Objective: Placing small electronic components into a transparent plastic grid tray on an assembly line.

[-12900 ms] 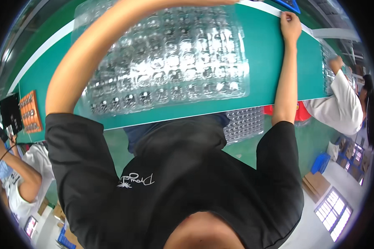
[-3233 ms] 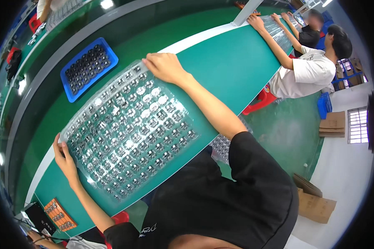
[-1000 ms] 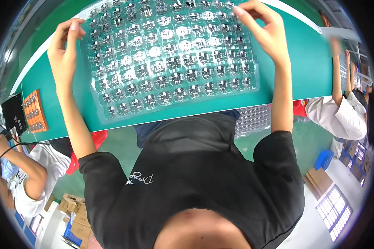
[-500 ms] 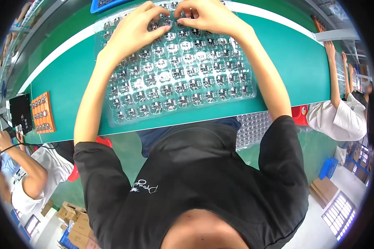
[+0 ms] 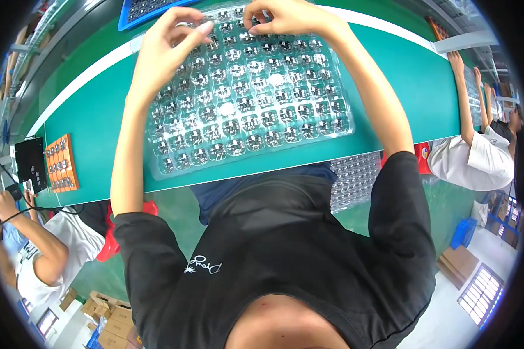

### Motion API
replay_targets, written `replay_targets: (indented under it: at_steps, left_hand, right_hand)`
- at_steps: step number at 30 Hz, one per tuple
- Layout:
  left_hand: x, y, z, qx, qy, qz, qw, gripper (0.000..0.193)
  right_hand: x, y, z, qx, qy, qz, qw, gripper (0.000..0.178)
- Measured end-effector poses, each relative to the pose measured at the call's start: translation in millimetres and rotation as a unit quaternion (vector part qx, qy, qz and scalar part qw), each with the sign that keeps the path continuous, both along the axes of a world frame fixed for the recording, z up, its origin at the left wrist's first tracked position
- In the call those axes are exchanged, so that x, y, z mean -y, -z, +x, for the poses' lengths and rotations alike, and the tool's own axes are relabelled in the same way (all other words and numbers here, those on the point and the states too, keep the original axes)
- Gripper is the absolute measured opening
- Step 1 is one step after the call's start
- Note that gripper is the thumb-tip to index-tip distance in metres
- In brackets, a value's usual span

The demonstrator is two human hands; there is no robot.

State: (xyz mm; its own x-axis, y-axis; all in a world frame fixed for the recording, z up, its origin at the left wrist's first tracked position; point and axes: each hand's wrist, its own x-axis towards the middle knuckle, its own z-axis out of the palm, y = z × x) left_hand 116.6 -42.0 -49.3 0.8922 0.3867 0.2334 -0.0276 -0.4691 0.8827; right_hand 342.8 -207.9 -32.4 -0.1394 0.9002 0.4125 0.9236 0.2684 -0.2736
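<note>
A clear plastic tray (image 5: 253, 125) with rows of pockets lies on the green table in front of me, and small silver-and-black electronic parts sit in many of the pockets. Over its far left corner is my left hand (image 5: 167, 49), thumb and fingers drawn together above the pockets; anything between the tips is too small to make out. My right hand (image 5: 282, 17) reaches over the far middle rows. Its thumb and forefinger pinch close to one part, and whatever they hold is hidden.
A blue tray (image 5: 157, 13) with dark parts stands beyond my left hand. At the table's left are an orange board (image 5: 68, 166) with parts and a black box (image 5: 30, 164). Co-workers sit at both sides. A stack of trays (image 5: 355, 180) shows below the table edge.
My left hand has moved left, away from my right hand, and its thumb and forefinger have come closer together. My right hand stays over the far rows. The whole view has shifted slightly.
</note>
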Motion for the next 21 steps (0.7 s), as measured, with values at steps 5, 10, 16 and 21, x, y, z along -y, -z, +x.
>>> replay_targets:
  at_steps: [5, 10, 16, 21]
  left_hand:
    - [4, -2, -22, 0.080, -0.036, -0.105, 0.991, 0.030]
    - [14, -10, -38, 0.070, -0.056, -0.114, 0.989, 0.037]
    - [26, -15, -41, 0.078, -0.050, -0.104, 0.990, 0.031]
    - [43, -20, -31, 0.084, -0.026, -0.092, 0.992, 0.026]
  right_hand:
    - [-27, -11, 19, -0.137, 0.023, -0.286, 0.948, 0.017]
    - [-50, -19, 16, -0.039, -0.007, -0.377, 0.925, 0.015]
    - [-77, -2, 31, -0.014, -0.076, -0.418, 0.905, 0.018]
    - [-30, -24, 17, -0.046, -0.023, -0.290, 0.956, 0.020]
